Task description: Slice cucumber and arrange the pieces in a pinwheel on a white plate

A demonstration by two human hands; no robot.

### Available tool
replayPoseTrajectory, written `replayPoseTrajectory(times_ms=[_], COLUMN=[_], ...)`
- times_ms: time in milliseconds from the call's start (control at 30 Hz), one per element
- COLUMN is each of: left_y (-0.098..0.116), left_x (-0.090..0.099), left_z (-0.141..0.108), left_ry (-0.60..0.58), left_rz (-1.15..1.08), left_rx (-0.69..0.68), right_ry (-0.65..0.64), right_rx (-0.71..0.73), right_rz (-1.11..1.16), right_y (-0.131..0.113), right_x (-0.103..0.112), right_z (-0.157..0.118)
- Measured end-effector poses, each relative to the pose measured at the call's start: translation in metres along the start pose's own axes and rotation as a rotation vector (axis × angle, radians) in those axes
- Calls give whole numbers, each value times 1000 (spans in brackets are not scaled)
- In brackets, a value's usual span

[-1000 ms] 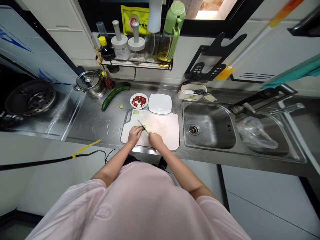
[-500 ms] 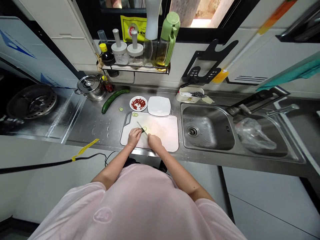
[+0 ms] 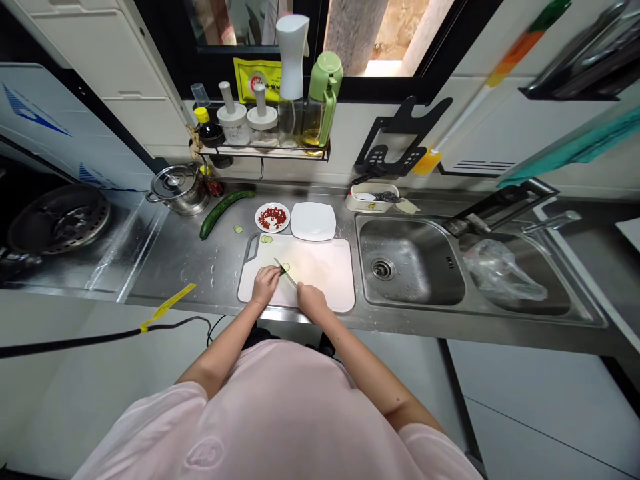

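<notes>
My right hand (image 3: 313,301) is closed around the handle of a knife (image 3: 289,275), whose blade slants up and left over the white cutting board (image 3: 325,280). Pressed under the fingers of my left hand (image 3: 266,285) is a small dark-green piece of cucumber (image 3: 282,270), right beside the blade. A thin pale round shows just right of the blade. Several cucumber slices (image 3: 267,239) lie at the board's upper left corner, and one more slice (image 3: 239,229) is on the steel counter. A whole cucumber (image 3: 225,212) rests farther back left.
Behind the board stand a small plate of chopped red pieces (image 3: 273,218) and a white square plate (image 3: 313,221). The sink (image 3: 415,267) is on the right, with a plastic bag (image 3: 503,270) in its second basin. A lidded pot (image 3: 179,190) and a pan (image 3: 59,219) are left.
The whole view has shifted, with the shelf and counter sitting lower in the picture. Both hands stay at the board; the knife blade has moved slightly against the cucumber piece.
</notes>
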State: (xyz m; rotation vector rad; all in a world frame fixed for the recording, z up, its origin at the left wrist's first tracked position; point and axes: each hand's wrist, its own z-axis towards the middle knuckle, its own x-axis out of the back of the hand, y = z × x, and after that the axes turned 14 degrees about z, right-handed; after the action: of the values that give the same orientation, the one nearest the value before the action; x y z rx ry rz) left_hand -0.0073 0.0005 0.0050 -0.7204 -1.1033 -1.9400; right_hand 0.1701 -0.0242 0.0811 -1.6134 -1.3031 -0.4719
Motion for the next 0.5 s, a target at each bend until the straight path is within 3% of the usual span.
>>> replayPoseTrajectory(times_ms=[500], left_y=[0], left_x=[1], left_z=[0], left_ry=[-13], left_rz=[12], left_rx=[2], right_ry=[61], right_rx=[13], right_rz=[27], right_y=[-20], right_x=[0], right_z=[25])
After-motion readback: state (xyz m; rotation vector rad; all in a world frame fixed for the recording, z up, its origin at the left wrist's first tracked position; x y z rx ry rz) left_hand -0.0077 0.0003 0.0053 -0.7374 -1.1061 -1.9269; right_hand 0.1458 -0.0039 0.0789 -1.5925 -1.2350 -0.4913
